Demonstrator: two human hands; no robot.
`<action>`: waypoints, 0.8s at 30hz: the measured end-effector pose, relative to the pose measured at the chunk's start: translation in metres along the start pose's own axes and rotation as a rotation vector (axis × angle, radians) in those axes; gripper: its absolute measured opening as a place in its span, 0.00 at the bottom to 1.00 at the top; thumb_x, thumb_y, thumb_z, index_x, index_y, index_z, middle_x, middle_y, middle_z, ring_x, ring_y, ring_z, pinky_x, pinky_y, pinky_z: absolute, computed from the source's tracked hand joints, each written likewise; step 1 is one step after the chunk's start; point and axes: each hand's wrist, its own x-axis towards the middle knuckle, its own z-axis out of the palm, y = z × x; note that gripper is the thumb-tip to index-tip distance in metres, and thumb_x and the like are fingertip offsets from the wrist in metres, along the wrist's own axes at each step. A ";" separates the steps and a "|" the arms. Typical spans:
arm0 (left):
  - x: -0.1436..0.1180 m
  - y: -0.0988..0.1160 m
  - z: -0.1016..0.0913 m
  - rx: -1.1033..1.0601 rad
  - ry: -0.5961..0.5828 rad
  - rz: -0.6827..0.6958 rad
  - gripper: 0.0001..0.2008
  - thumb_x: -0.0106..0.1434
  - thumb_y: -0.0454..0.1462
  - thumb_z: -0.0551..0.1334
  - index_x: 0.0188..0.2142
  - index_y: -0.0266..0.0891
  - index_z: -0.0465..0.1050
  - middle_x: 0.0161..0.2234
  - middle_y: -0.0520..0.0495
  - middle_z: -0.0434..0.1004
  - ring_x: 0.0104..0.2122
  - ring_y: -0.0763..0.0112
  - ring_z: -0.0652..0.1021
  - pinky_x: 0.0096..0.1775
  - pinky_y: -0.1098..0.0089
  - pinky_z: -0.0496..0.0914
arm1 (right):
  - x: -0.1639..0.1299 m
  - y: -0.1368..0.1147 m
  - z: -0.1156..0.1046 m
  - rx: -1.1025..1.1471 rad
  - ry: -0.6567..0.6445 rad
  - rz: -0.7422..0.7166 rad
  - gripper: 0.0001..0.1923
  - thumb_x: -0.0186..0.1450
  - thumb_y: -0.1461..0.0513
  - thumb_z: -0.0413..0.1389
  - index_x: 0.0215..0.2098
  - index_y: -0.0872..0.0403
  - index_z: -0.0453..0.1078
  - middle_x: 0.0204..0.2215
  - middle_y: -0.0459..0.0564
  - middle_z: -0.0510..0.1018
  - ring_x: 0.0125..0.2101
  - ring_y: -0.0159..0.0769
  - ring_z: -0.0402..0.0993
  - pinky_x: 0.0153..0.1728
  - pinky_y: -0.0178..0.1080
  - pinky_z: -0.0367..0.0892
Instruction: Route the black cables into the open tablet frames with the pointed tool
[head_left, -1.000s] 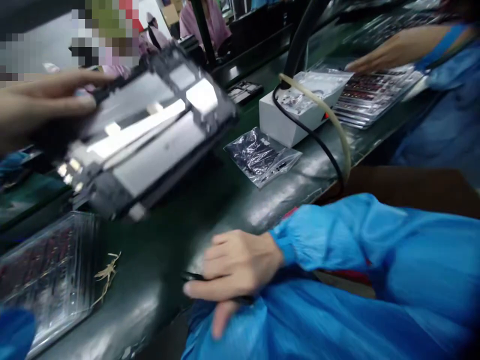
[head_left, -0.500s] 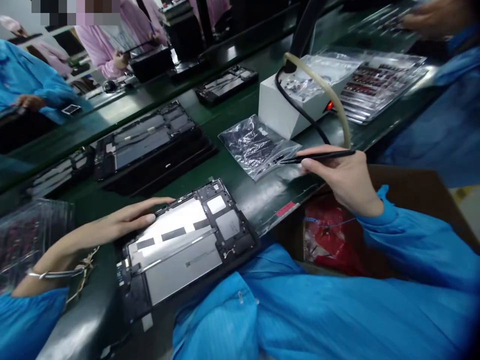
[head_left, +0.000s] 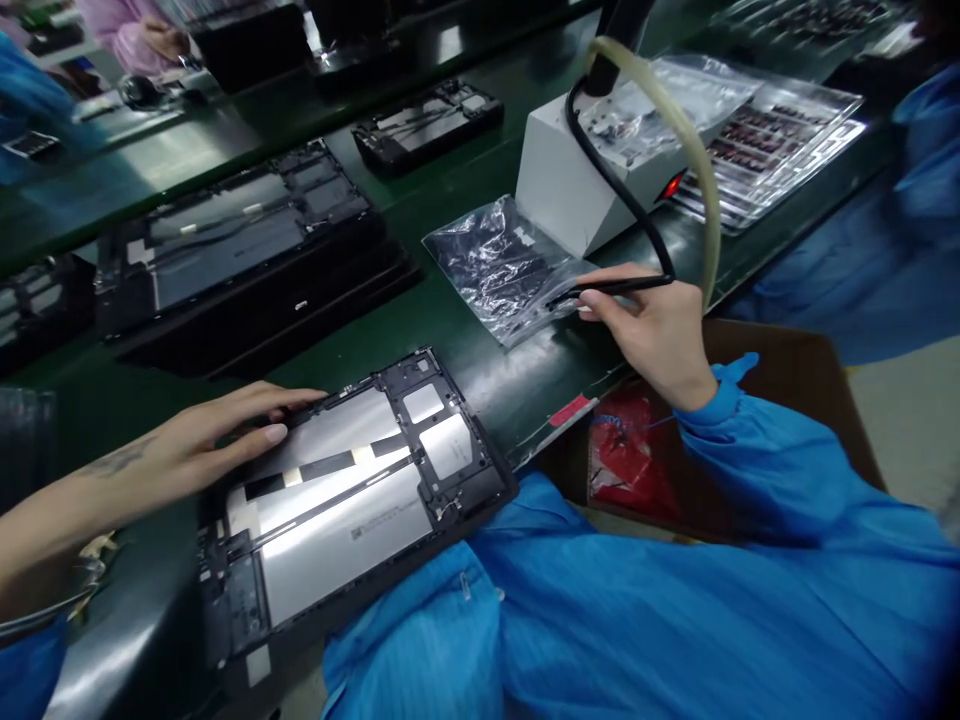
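My left hand [head_left: 225, 435] holds the far left edge of an opened tablet [head_left: 341, 500], thumb over the top and fingers along the rim. The tablet lies tilted at the bench's front edge, close to my lap, showing silver plates, black strips and a dark frame. My right hand [head_left: 652, 325] is closed around black tweezers [head_left: 626, 286]. Their tips are over the near right edge of a clear plastic bag [head_left: 499, 265] lying on the bench. Small dark bits show near the tips; I cannot tell whether the tweezers grip one.
Behind the bag stands a white box [head_left: 562, 180] with a red-lit switch, a black cable and a pale hose [head_left: 686, 120]. Clear trays [head_left: 772, 150] lie at the right. Stacked opened tablets [head_left: 240, 230] fill the left. An open carton [head_left: 795, 400] holds a red bag [head_left: 626, 455].
The view has shifted, with the background sliding left and up. The tweezers' tips stay by the bag's right edge. The left hand keeps its place on the tablet.
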 end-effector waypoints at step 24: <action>0.124 0.224 -0.014 0.237 0.112 0.735 0.16 0.74 0.40 0.54 0.55 0.41 0.76 0.53 0.44 0.79 0.49 0.63 0.79 0.52 0.63 0.73 | -0.079 -0.017 -0.065 0.133 0.358 -0.096 0.06 0.68 0.60 0.65 0.44 0.45 0.83 0.36 0.45 0.84 0.35 0.35 0.83 0.38 0.38 0.80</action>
